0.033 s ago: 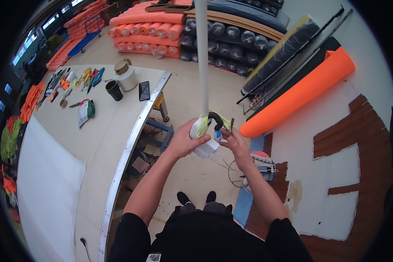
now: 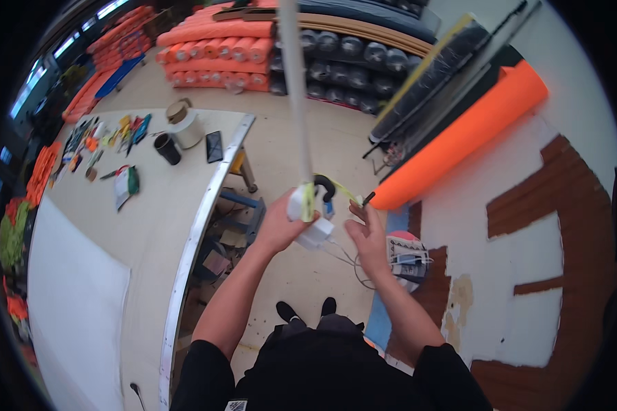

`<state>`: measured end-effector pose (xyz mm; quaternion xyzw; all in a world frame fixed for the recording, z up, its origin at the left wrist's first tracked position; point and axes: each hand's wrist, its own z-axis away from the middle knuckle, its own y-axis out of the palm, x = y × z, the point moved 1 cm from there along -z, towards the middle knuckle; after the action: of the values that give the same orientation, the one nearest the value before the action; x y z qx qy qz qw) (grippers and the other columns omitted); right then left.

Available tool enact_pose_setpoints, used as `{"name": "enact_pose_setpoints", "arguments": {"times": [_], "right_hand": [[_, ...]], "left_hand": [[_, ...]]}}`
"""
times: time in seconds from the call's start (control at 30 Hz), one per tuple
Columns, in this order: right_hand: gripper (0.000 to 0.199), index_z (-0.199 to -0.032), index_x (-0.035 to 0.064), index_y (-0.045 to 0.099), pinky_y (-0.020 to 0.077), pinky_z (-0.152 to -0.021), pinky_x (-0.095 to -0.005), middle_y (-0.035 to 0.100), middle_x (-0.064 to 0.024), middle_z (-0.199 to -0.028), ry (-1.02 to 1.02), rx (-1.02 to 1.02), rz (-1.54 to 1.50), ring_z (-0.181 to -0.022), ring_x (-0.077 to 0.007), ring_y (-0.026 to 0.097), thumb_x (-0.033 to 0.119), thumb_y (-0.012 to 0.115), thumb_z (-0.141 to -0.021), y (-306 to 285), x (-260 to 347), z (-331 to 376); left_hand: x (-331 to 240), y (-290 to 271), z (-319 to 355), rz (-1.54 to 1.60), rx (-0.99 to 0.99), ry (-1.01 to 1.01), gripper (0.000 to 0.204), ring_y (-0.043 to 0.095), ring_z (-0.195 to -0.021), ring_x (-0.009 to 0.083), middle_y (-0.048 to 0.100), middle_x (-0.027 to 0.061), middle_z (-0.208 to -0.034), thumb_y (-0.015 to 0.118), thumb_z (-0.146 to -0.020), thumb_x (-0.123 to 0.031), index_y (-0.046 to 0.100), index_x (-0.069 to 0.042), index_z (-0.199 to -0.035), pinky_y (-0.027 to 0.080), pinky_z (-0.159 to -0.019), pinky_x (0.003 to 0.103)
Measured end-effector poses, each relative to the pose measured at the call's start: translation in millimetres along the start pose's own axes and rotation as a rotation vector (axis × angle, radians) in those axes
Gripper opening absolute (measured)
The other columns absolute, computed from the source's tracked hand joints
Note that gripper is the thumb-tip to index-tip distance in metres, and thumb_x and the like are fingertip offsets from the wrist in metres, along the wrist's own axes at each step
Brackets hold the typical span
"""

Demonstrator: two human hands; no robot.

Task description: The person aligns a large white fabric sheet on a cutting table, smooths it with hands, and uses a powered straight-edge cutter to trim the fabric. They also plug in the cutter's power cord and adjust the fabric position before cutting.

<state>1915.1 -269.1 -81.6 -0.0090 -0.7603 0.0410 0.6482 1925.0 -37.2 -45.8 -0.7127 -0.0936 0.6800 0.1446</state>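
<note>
A white pole (image 2: pixel 297 96) stands upright before me. My left hand (image 2: pixel 277 222) is closed around its lower part, where a yellow-green strip (image 2: pixel 307 201) is wrapped. From there the strip runs across to my right hand (image 2: pixel 369 243), which pinches its far end between thumb and fingers; a short dark narrow piece (image 2: pixel 369 199) sticks out there, its kind unclear. A black curved hook-like piece (image 2: pixel 330 183) sits beside the pole, above a small blue part (image 2: pixel 328 208). Below my left hand is a white box-shaped adapter (image 2: pixel 317 234) with thin cables (image 2: pixel 344 257).
A metal-edged table (image 2: pixel 206 205) on my left bears white cloth (image 2: pixel 75 274), a dark cup (image 2: pixel 166 148), a phone (image 2: pixel 214 146) and tools. An orange roll (image 2: pixel 466 137) leans at the right wall. Orange rolls (image 2: pixel 219 51) and dark rolls (image 2: pixel 343 68) are stacked behind. A round stool-like thing (image 2: pixel 408 260) stands at right.
My right hand has shifted slightly away from the black hook, and the strip is stretched straighter between my hands. The pole and left hand appear further left as the view turns.
</note>
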Motion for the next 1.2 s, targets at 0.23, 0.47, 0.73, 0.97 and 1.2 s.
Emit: {"name": "enact_pose_setpoints", "arguments": {"times": [0.23, 0.47, 0.73, 0.97, 1.2], "right_hand": [[0.05, -0.119, 0.0047, 0.064, 0.0512, -0.093, -0.0427, 0.065, -0.0135, -0.113, -0.393, -0.219, 0.405, -0.106, -0.0342, 0.063, 0.016, 0.088, -0.077, 10.6, 41.9, 38.3], [0.041, -0.115, 0.0053, 0.066, 0.0462, -0.097, -0.043, 0.066, -0.0104, -0.112, -0.492, -0.288, 0.331, -0.108, -0.0313, 0.062, 0.016, 0.084, -0.08, -65.4, 20.6, 35.8], [0.019, -0.101, 0.0051, 0.072, 0.0574, -0.072, -0.0379, 0.073, -0.0113, -0.093, 0.484, -0.563, 0.286, -0.082, -0.0278, 0.074, 0.024, 0.072, -0.095, -201.9, -226.5, 135.9], [0.064, -0.12, 0.0021, 0.064, 0.0567, -0.092, -0.0544, 0.07, -0.023, -0.122, 1.346, -0.821, 0.477, -0.112, -0.0426, 0.069, 0.054, 0.076, -0.084, -332.5, -485.9, 91.0], [0.092, -0.137, 0.001, 0.046, 0.0531, -0.103, -0.056, 0.053, -0.0238, -0.14, 1.623, -1.284, 0.314, -0.129, -0.0428, 0.057, 0.056, 0.085, -0.074, -391.1, -554.7, -17.8]], "left_hand": [[23.1, 33.6, -7.4, 0.383, -0.12, 0.147, 0.055, 0.067, -0.102, 0.0183, 0.071, 0.0085, -0.11, 0.076, -0.094, -0.028, 0.058, 0.0, -0.138, 0.054, -0.091, 0.034], [-19.2, 66.9, -20.6, 0.284, -0.097, 0.164, 0.075, 0.064, -0.101, 0.0203, 0.067, 0.0103, -0.109, 0.076, -0.094, -0.041, 0.048, 0.004, -0.147, 0.052, -0.092, 0.034], [-16.0, 86.5, -47.4, 0.247, -0.202, 0.111, 0.067, 0.066, -0.107, 0.0222, 0.065, 0.0119, -0.121, 0.062, -0.104, -0.036, 0.042, -0.003, -0.158, 0.055, -0.094, 0.037], [-33.1, 92.0, -63.1, 0.18, -0.475, -0.114, 0.062, 0.065, -0.123, 0.0313, 0.065, 0.0145, -0.135, 0.062, -0.101, -0.043, 0.051, -0.005, -0.149, 0.053, -0.104, 0.046], [-64.6, 145.4, -80.6, 0.092, -0.75, -0.12, 0.045, 0.065, -0.125, 0.0318, 0.068, 0.0148, -0.138, 0.072, -0.093, -0.036, 0.07, -0.011, -0.13, 0.05, -0.111, 0.051]]}}
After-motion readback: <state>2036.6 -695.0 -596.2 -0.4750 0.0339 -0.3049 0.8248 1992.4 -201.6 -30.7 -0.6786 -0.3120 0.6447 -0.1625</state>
